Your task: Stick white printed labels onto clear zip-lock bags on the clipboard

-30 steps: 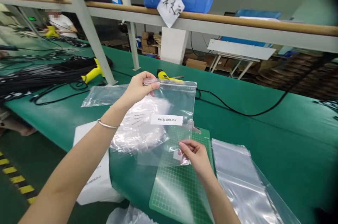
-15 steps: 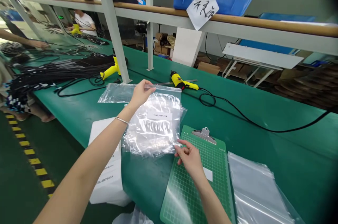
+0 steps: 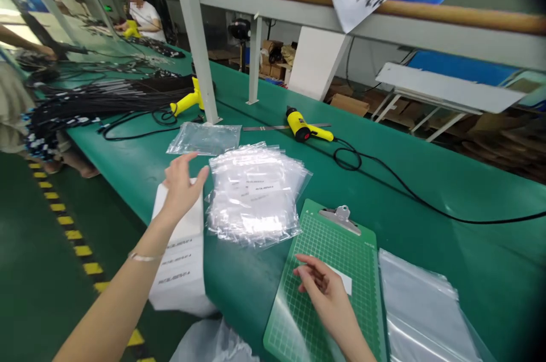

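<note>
My left hand (image 3: 183, 184), a bangle at its wrist, hovers open with fingers spread above the upper end of a white label sheet (image 3: 181, 288). Printed lines of text show on that sheet. Just right of this hand lies a pile of clear plastic bags (image 3: 256, 214), the top one bearing a small white label (image 3: 264, 188). My right hand (image 3: 324, 285) is over a green gridded clipboard (image 3: 294, 311), its fingers loosely bent and holding nothing. A small white paper piece (image 3: 344, 281) on the board is partly covered by it.
More clear bags (image 3: 426, 316) lie at right, and another flat bag (image 3: 205, 139) behind the pile. A yellow heat gun (image 3: 301, 125) trails a black cord. Black cables (image 3: 115, 100) are heaped at left. Shelf posts (image 3: 198, 38) rise from the green table; two people are farther left.
My left hand has let go of the top bag and moved left toward the label sheet. My right hand has drawn back from the pile over the clipboard. The view has shifted.
</note>
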Demonstrator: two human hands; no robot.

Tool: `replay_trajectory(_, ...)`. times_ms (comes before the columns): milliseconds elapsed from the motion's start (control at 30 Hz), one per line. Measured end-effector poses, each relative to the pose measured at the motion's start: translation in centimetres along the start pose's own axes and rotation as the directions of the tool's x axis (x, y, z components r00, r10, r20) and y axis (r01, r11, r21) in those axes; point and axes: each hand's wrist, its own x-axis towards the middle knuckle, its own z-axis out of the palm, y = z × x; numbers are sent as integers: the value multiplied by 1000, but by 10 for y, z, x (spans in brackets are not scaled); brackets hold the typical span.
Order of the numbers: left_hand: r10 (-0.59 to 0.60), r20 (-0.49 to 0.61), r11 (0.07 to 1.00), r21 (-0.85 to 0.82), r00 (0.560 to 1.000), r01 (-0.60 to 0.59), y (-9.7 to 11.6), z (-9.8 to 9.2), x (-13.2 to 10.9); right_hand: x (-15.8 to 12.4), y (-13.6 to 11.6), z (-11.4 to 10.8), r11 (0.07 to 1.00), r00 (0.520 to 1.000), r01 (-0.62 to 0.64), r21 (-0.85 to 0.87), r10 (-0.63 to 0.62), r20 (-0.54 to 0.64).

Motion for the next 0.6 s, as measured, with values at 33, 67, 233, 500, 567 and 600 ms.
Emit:
replay_trajectory(33, -151, -75, 988, -25, 986, 150, -18, -14, -21, -1, 2, 7, 1000, 999, -12, 27, 11, 34)
replay_trajectory(67, -353, -127, 935, -85, 927, 345, -35, -26, -44, -3, 3, 15, 999, 997, -27, 45, 24, 79)
replay_trajectory(233, -596, 194, 764, -164, 779, 624, -80, -63, -140, -3, 0, 75, 988, 906, -152, -4, 141, 399)
replay_trajectory(500, -479, 429, 801, -143, 766, 581, -57, -89, -136, 16, -1, 165, 992, 862, -37, -123, 94, 498)
replay_trajectory(567, -369, 263, 927, 173, 891, 333, -59, -85, -126, 16, 2, 172, 994, 880, -25, -110, 74, 469)
replay_trajectory(600, -269, 224, 928, 322, 937, 189, -62, -81, -121, 14, 3, 172, 995, 885, -20, -102, 65, 461)
